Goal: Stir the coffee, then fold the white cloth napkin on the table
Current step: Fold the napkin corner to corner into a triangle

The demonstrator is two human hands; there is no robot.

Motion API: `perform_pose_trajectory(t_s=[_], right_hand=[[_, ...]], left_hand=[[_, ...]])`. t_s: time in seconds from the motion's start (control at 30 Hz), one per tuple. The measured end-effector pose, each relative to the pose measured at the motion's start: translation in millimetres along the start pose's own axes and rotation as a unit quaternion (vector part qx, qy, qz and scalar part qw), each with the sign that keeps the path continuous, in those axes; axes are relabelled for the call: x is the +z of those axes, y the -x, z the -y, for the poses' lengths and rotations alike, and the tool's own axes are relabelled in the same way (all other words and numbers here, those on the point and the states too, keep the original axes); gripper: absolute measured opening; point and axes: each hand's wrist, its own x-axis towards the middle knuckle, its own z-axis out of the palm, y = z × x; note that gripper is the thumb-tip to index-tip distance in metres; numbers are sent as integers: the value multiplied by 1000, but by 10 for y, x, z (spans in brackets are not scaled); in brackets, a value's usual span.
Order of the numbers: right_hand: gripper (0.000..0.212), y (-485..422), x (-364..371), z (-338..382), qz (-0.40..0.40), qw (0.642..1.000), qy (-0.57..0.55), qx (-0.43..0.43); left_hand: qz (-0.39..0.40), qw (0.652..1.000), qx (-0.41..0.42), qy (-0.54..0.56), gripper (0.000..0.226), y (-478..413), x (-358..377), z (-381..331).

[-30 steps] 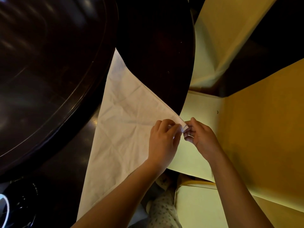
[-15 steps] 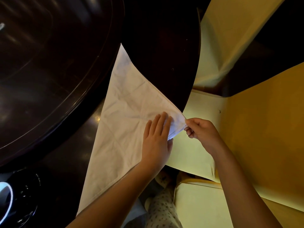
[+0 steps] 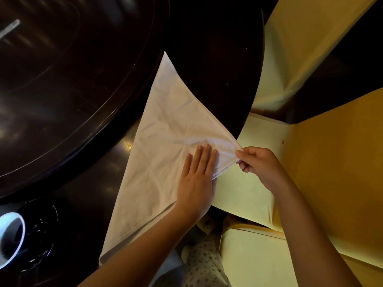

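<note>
The white cloth napkin [image 3: 165, 137] lies folded into a triangle on the dark round table [image 3: 217, 59], its right corner hanging just past the table's edge. My left hand [image 3: 196, 183] lies flat on the napkin near that corner, fingers straight and together. My right hand [image 3: 257, 162] pinches the napkin's right corner between thumb and fingers. A white coffee cup [image 3: 11, 239] with dark coffee sits on a black saucer [image 3: 39, 235] at the bottom left.
A raised dark turntable [image 3: 72, 79] fills the table's centre at upper left. Chairs in pale yellow covers [image 3: 321, 162] stand close on the right and below. My patterned trouser leg [image 3: 203, 264] shows under the table edge.
My left hand let go of the corner, opened and slid flat onto the napkin. My right hand kept the pinch on the corner. The view shifted slightly.
</note>
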Motion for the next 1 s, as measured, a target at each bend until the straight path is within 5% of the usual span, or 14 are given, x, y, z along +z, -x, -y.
perform_pose_trajectory(t_s=[0.27, 0.57, 0.83, 1.0], right_hand=[[20, 64, 37, 63, 15, 1000, -11, 22], [11, 79, 250, 136, -43, 998, -36, 19], [14, 99, 312, 150, -110, 994, -8, 16], [9, 199, 360, 118, -126, 991, -36, 26]], left_hand=[[-34, 999, 22, 0, 52, -15, -22, 61], [33, 996, 52, 61, 52, -51, -171, 433], [26, 995, -61, 68, 55, 702, -97, 780], [58, 996, -23, 69, 56, 467, -147, 1080]])
